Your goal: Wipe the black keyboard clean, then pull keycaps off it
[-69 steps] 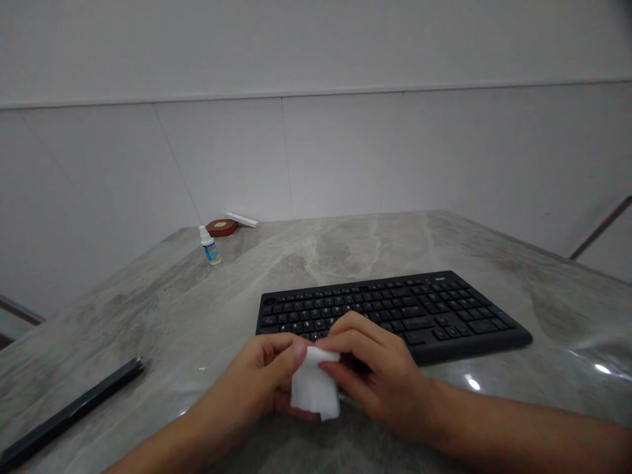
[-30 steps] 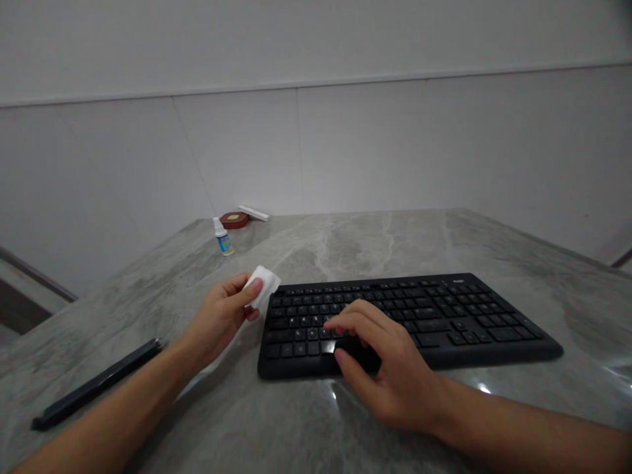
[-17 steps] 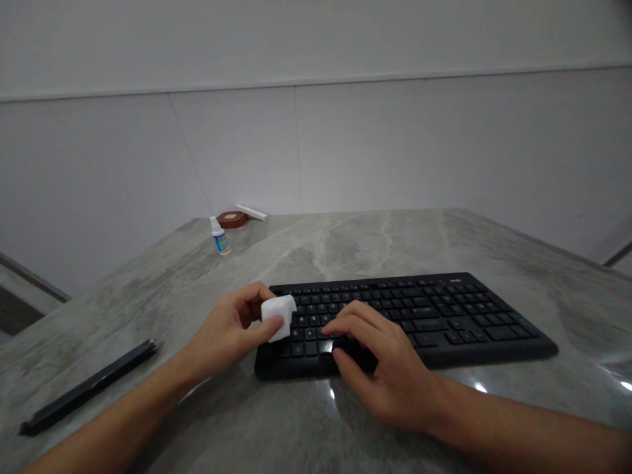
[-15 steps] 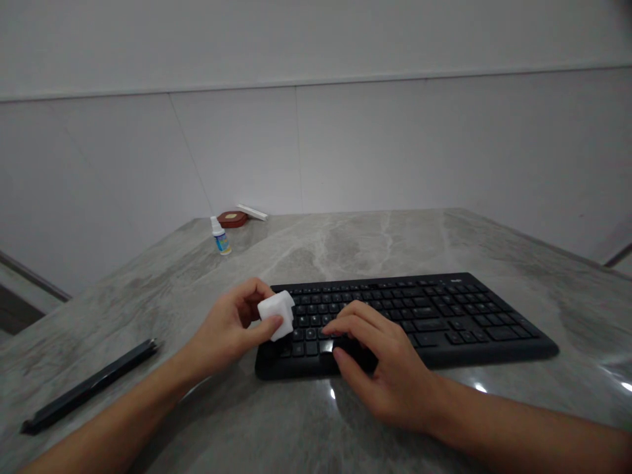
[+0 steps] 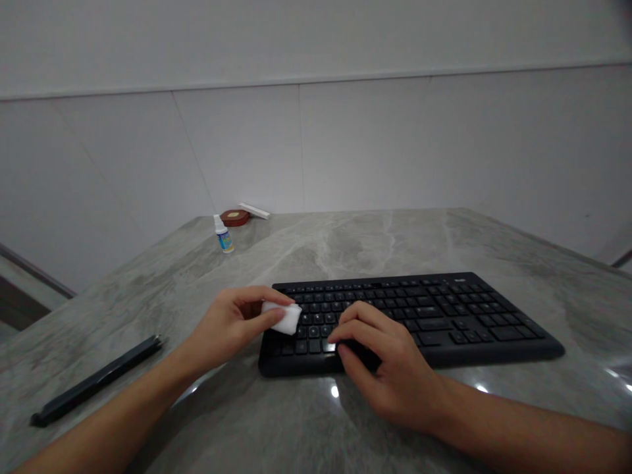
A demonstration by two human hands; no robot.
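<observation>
Currently, the left hand is pinching a folded white tissue over the left end of a black keyboard

The left thumb and fingers are clamping on the folded white tissue, the thumb lying along its near face and the fingers reaching over its top. It is covering some of the leftmost keys; how firmly it is pressing on them, the view is not showing.

The right hand is hovering or resting over the lower middle of the black keyboard, gripping nothing that can be seen. Its fingers are curling, with the thumb standing apart from them near the front edge. Whether the fingertips are pressing any keys, I cannot tell.

The black keyboard is lying flat on a grey marble-patterned tabletop, its number pad showing to the right of the right hand. A slim black rod is lying at an angle, just beyond the left forearm. Farther back on the left, a small white spray bottle is standing upright, wearing a blue and yellow label. Just behind it, a reddish-brown case is sitting near a narrow white bar, close to the pale wall.
</observation>
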